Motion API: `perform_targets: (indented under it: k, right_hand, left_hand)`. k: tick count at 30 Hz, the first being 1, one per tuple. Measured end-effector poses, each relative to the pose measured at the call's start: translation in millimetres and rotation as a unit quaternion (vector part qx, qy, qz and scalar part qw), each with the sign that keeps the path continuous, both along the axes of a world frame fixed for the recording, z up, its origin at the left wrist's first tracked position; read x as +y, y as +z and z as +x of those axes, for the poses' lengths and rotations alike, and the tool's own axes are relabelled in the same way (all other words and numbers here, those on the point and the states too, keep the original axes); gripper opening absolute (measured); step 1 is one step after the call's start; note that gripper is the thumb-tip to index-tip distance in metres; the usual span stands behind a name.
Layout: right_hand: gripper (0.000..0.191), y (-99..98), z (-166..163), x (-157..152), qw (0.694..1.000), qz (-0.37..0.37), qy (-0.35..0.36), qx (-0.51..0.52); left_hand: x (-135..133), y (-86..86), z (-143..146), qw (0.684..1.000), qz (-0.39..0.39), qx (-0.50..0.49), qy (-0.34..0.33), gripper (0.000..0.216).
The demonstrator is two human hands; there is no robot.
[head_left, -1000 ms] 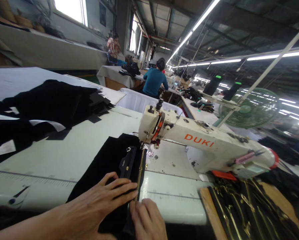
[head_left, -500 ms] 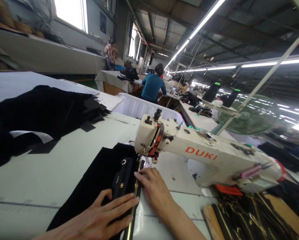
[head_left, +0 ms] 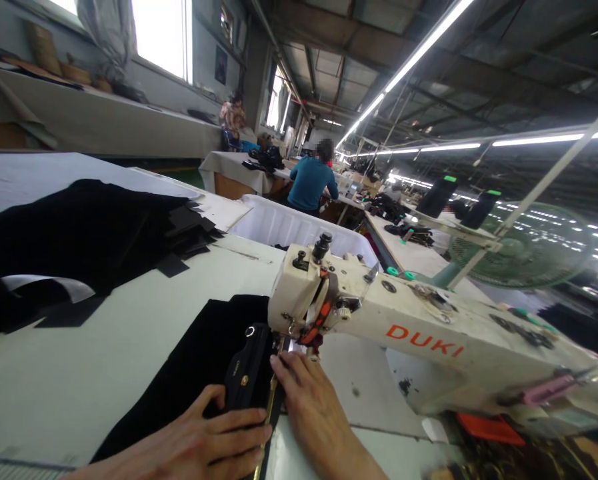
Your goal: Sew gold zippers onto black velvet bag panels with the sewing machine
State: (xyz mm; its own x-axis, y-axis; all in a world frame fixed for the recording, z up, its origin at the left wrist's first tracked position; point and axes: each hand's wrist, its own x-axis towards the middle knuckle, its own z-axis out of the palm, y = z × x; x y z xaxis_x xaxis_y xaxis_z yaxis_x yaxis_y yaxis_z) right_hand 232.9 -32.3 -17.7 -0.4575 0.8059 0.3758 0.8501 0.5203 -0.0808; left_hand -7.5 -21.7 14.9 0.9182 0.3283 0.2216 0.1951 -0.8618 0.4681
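Observation:
My left hand (head_left: pixel 203 437) lies with fingers stretched over a black fabric piece (head_left: pixel 189 373), its fingertips at a gold-toothed zipper strip (head_left: pixel 270 400). Beside the strip is a narrow black part (head_left: pixel 243 367) with a metal ring, a gold stud and small gold lettering. My right hand (head_left: pixel 319 407) rests on the other side of the strip, thumb and fingertips against its edge, just in front of the needle area of a sewing machine (head_left: pixel 403 327) marked DUKI. The machine head hides the needle and the far end of the strip.
Stacked black fabric pieces (head_left: pixel 103 233) lie on the table (head_left: pixel 143 320) to the left. Behind the machine stands a white plastic bin (head_left: pixel 299 227). Thread cones (head_left: pixel 436 197) and a green fan (head_left: pixel 523 247) are at right. A person in teal (head_left: pixel 309 183) sits farther back.
My view has shifted, so the machine appears lower and farther right. Both hands stay on the work, with the fabric and zipper strip little changed beneath the machine head.

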Motion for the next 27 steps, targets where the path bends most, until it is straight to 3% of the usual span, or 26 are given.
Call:
perform_targets:
  k: [4, 7, 10, 14, 17, 22, 27]
  right_hand:
    - [0.039, 19.0, 8.2, 3.7, 0.993, -0.043, -0.053, 0.095]
    - [0.023, 24.5, 10.1, 6.5, 0.997, -0.002, -0.059, 0.04]
    - [0.008, 18.2, 6.9, 9.5, 0.998, 0.034, -0.028, -0.036]
    - [0.017, 8.4, 0.2, 12.3, 0.997, 0.032, -0.013, -0.066]
    - [0.014, 8.7, -4.5, 13.7, 0.996, 0.021, -0.067, -0.053]
    - [0.004, 17.3, -10.8, 16.1, 0.987, -0.035, -0.159, 0.006]
    - [0.014, 22.3, -15.7, 20.4, 0.968, -0.089, -0.227, 0.065]
  left_hand:
    - [-2.5, -3.7, -10.4, 0.999, 0.005, -0.006, 0.043, 0.065]
    - [-1.2, 8.5, -17.2, 0.998, -0.004, 0.05, 0.025, 0.08]
    - [-2.5, 19.5, -13.6, 0.995, -0.016, 0.09, 0.036, 0.095]
    - [-7.3, 23.8, -1.5, 0.996, -0.016, 0.075, 0.048, 0.079]
    - [-7.6, 23.5, 3.6, 0.997, -0.005, 0.059, 0.041, 0.067]
    - [-4.7, 24.5, 3.8, 0.999, 0.008, 0.048, 0.024, 0.071]
    - [-3.4, 26.5, 5.1, 0.998, -0.003, 0.053, 0.016, 0.065]
